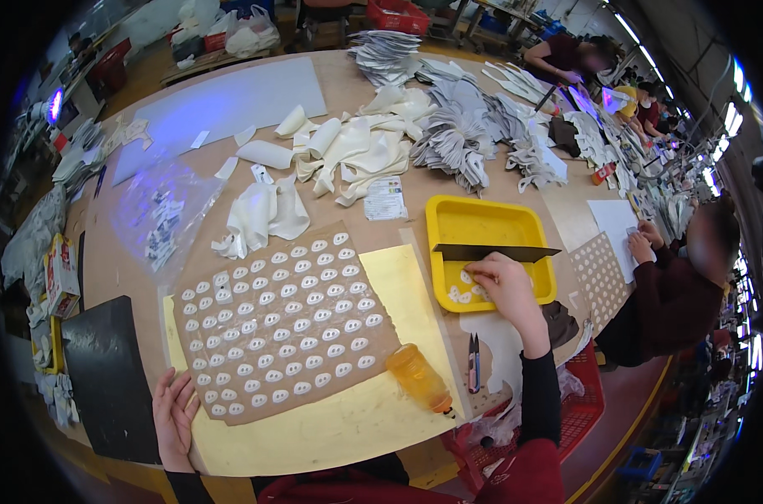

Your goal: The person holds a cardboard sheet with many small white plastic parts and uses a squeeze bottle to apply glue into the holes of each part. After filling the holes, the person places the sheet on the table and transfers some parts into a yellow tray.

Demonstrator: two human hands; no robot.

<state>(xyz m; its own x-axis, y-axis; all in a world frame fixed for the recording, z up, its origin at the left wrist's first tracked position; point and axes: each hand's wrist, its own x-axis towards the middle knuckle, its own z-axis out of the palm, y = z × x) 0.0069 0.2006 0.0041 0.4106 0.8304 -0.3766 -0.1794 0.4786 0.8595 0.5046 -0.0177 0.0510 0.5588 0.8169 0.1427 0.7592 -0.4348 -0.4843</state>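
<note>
My right hand [506,290] reaches into a yellow tray [482,223] and pinches a small white oval piece [468,274] among a few others on the tray floor. A dark flat strip [495,251] lies across the tray just above my fingers. My left hand [174,416] rests flat with fingers apart on the lower left corner of a brown sheet [280,323] that is covered with rows of several white oval pieces. This sheet lies on a yellow sheet [348,420].
An orange bottle [418,378] lies on the yellow sheet; small snips [474,363] lie beside it. White leather pieces [348,147] and grey cut parts [465,134] are piled further back. A black sheet [108,382] lies at left. Another person [675,294] works at right.
</note>
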